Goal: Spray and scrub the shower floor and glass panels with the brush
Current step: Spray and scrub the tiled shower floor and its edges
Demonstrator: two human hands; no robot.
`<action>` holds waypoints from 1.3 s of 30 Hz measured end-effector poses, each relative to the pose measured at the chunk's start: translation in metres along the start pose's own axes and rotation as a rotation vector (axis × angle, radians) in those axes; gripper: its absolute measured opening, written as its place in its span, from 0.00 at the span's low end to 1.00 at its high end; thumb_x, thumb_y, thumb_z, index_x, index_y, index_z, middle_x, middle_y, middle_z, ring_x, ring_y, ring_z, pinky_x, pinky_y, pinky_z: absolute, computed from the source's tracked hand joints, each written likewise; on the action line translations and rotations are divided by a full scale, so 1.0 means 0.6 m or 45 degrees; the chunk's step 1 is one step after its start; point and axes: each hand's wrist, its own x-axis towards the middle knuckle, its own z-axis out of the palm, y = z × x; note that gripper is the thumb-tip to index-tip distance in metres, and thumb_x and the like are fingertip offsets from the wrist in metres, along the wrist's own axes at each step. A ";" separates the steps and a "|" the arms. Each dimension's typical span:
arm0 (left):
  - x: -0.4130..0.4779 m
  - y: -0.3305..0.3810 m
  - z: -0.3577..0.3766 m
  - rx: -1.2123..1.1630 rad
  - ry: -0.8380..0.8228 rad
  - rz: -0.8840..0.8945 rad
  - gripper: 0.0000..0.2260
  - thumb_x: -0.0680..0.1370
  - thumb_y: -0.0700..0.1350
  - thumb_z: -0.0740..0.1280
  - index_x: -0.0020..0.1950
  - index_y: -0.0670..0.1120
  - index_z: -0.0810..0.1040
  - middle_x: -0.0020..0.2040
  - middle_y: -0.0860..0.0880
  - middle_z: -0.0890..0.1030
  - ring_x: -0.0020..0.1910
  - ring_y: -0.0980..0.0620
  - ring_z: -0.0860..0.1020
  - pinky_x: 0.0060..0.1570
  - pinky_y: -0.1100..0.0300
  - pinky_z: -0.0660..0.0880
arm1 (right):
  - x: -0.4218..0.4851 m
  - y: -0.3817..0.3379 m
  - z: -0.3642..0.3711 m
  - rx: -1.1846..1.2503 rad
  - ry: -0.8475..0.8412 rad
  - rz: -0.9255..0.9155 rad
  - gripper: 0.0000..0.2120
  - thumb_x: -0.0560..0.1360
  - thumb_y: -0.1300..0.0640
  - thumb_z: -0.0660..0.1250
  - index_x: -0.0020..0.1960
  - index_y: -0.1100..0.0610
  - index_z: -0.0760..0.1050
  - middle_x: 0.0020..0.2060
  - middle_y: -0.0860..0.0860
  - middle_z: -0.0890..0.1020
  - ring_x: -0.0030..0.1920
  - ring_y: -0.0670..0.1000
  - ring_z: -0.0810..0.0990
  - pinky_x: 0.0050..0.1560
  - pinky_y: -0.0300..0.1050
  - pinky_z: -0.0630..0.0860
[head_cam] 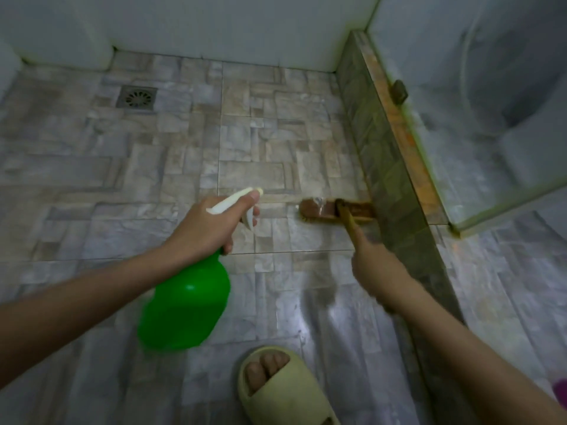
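Stone-look tile covered the shower floor (171,154). The glass panel (491,118) stood on a tiled curb (383,154) at right. The green spray bottle (187,305) hung from the left hand (205,231), gripped at the neck. The brush (322,210) lay head-down on the floor against the curb, its handle clutched by the right hand (371,259) (blurred). The drain (136,98) sat far left.

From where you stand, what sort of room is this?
Most likely a bathroom shower stall: a stone-pattern tiled floor with a drain grate, and a low tiled curb carrying a glass panel.
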 end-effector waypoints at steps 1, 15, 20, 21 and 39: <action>0.008 0.008 -0.004 0.002 0.010 0.007 0.28 0.70 0.74 0.60 0.44 0.53 0.86 0.47 0.39 0.86 0.23 0.50 0.77 0.33 0.57 0.74 | 0.041 -0.003 -0.014 -0.011 0.031 -0.033 0.42 0.78 0.66 0.53 0.74 0.34 0.31 0.35 0.57 0.78 0.28 0.54 0.77 0.23 0.47 0.73; 0.108 0.074 -0.012 -0.013 0.204 0.013 0.23 0.80 0.64 0.62 0.46 0.47 0.86 0.45 0.49 0.87 0.21 0.51 0.75 0.35 0.55 0.75 | 0.242 -0.047 -0.118 0.087 0.036 0.010 0.40 0.77 0.65 0.50 0.75 0.33 0.34 0.43 0.58 0.74 0.35 0.58 0.79 0.24 0.46 0.76; 0.139 0.086 -0.008 0.012 0.216 -0.007 0.24 0.77 0.69 0.61 0.47 0.52 0.85 0.51 0.34 0.84 0.22 0.50 0.76 0.35 0.53 0.77 | 0.206 -0.032 -0.085 0.159 0.068 -0.014 0.40 0.77 0.65 0.52 0.77 0.39 0.35 0.43 0.55 0.74 0.41 0.56 0.80 0.41 0.54 0.79; 0.145 0.091 -0.010 -0.009 0.222 -0.021 0.24 0.76 0.70 0.61 0.47 0.52 0.85 0.51 0.35 0.84 0.23 0.50 0.76 0.35 0.53 0.77 | 0.206 -0.034 -0.084 0.183 0.069 -0.008 0.40 0.77 0.65 0.53 0.77 0.39 0.35 0.39 0.53 0.72 0.38 0.55 0.79 0.39 0.53 0.78; 0.253 0.160 -0.049 0.070 0.214 -0.039 0.23 0.78 0.68 0.61 0.46 0.52 0.86 0.45 0.45 0.87 0.24 0.48 0.76 0.35 0.55 0.75 | 0.456 -0.134 -0.224 0.215 0.016 -0.048 0.40 0.76 0.68 0.51 0.78 0.41 0.37 0.46 0.61 0.77 0.32 0.55 0.77 0.25 0.49 0.77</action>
